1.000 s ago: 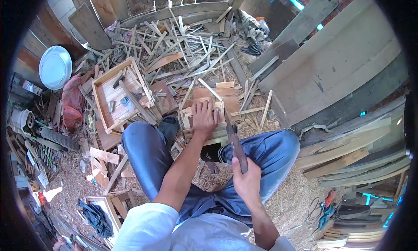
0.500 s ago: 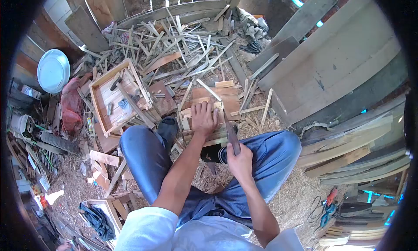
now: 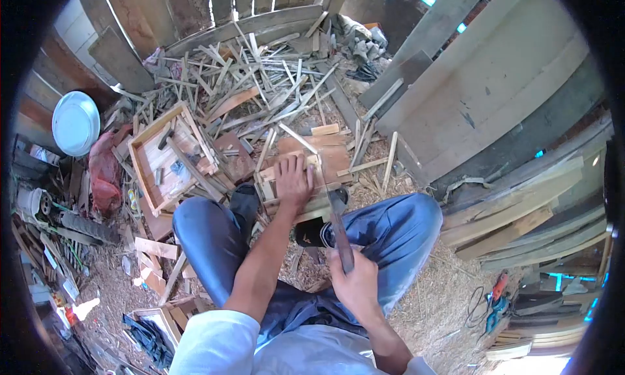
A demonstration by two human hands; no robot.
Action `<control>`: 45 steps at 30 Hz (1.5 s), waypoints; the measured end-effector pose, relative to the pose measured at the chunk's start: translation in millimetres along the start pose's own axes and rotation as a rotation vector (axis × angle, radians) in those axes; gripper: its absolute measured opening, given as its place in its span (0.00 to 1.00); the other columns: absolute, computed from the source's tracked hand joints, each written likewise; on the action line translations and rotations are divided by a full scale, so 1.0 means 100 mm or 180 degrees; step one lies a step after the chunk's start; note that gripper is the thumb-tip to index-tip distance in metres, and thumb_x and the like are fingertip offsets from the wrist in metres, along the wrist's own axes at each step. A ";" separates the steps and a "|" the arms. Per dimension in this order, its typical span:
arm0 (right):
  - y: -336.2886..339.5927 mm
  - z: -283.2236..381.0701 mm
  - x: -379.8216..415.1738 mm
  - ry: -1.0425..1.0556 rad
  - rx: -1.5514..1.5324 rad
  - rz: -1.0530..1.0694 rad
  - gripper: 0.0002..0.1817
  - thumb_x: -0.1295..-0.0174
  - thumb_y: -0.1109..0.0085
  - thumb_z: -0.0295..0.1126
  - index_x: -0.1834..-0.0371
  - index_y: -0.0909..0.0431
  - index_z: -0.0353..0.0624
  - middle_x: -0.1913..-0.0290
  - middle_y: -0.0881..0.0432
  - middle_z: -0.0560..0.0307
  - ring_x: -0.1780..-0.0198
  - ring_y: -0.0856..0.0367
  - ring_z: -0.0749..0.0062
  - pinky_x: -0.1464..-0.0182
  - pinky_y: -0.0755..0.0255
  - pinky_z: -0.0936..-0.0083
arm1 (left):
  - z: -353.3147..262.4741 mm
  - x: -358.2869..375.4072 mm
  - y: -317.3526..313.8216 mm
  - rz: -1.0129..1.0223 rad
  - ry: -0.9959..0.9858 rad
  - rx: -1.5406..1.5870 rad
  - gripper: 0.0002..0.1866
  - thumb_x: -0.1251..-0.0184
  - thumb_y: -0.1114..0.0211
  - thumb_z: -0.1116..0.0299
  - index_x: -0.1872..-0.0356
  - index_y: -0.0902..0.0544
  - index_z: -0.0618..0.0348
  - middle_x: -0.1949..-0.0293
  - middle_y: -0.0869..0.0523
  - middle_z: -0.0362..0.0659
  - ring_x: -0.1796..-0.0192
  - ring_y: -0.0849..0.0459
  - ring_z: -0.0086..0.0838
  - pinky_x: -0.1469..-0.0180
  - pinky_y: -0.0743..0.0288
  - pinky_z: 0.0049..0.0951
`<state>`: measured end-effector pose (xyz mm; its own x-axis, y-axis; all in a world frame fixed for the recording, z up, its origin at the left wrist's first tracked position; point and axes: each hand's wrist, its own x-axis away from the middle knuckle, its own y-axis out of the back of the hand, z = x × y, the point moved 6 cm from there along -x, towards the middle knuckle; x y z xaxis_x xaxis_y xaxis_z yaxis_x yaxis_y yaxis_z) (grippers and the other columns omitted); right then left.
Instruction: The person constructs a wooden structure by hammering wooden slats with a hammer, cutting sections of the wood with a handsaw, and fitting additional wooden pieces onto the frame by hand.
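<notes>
My left hand (image 3: 293,181) lies flat with its fingers spread on a pale wood piece over a small low wooden stand (image 3: 268,187) between my feet. Wrapped round the dark handle of a long saw (image 3: 340,230) is my right hand (image 3: 355,285), close to my right thigh. The thin blade points away from me, and its far end meets the wood just right of my left fingers. A narrow pale stick (image 3: 297,138) slants behind the left hand. Under the stick is a flat brown board (image 3: 335,155).
A shallow wooden tray (image 3: 144,180) with a hammer (image 3: 166,135) stands on the left. Scrap sticks (image 3: 260,72) are heaped at the back. Large boards (image 3: 482,95) lean on the right. A power tool (image 3: 498,303) lies at the lower right.
My right hand has pulled the saw back towards my body. My left hand stays on the wood. The whole view has shifted slightly.
</notes>
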<state>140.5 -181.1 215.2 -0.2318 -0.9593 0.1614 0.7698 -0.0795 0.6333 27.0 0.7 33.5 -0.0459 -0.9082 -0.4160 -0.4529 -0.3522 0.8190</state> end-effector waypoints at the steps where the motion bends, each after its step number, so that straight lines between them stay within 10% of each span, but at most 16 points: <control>1: 0.04 0.03 0.04 -0.0059 0.0013 -0.0010 0.12 0.35 0.41 0.35 0.68 0.21 0.36 0.79 0.21 0.38 0.73 0.18 0.40 0.69 0.26 0.56 | 0.00 0.02 0.00 0.0025 0.0001 -0.0055 0.20 0.30 0.45 0.57 0.46 0.24 0.60 0.54 0.23 0.50 0.47 0.27 0.44 0.37 0.39 0.48; 18: -0.12 0.00 -0.19 0.0067 0.0177 -0.0062 0.14 0.37 0.41 0.35 0.74 0.23 0.34 0.77 0.21 0.38 0.72 0.20 0.38 0.69 0.28 0.57 | 0.00 0.04 0.08 -0.0072 -0.0016 0.0150 0.21 0.32 0.42 0.56 0.46 0.23 0.61 0.55 0.22 0.50 0.49 0.26 0.43 0.40 0.38 0.47; 24: -0.02 -0.11 -0.04 -0.0242 0.0107 0.0103 0.13 0.36 0.40 0.34 0.74 0.24 0.35 0.83 0.26 0.47 0.82 0.25 0.60 0.74 0.32 0.64 | 0.01 0.03 0.07 -0.0069 -0.0005 0.0072 0.21 0.32 0.42 0.56 0.47 0.23 0.61 0.56 0.22 0.49 0.49 0.27 0.42 0.40 0.38 0.45; 26: 0.00 -0.05 -0.06 -0.0162 0.0326 0.0199 0.14 0.36 0.41 0.35 0.75 0.24 0.37 0.81 0.21 0.40 0.76 0.18 0.43 0.71 0.27 0.54 | 0.00 0.07 0.09 -0.0097 -0.0072 0.0073 0.21 0.32 0.42 0.57 0.47 0.22 0.62 0.56 0.23 0.48 0.51 0.27 0.41 0.41 0.38 0.44; 45: -0.33 -0.27 -0.33 0.0089 0.0233 0.0057 0.10 0.39 0.43 0.33 0.64 0.21 0.36 0.74 0.19 0.36 0.69 0.18 0.38 0.65 0.24 0.51 | 0.07 0.07 -0.02 -0.0192 -0.0078 0.0118 0.17 0.31 0.41 0.59 0.47 0.21 0.59 0.54 0.21 0.47 0.48 0.25 0.41 0.39 0.37 0.46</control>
<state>138.6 -154.3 168.1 -0.2009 -0.9677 0.1525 0.7278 -0.0433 0.6844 21.4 -3.3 26.1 -0.0393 -0.8797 -0.4740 -0.4881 -0.3970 0.7773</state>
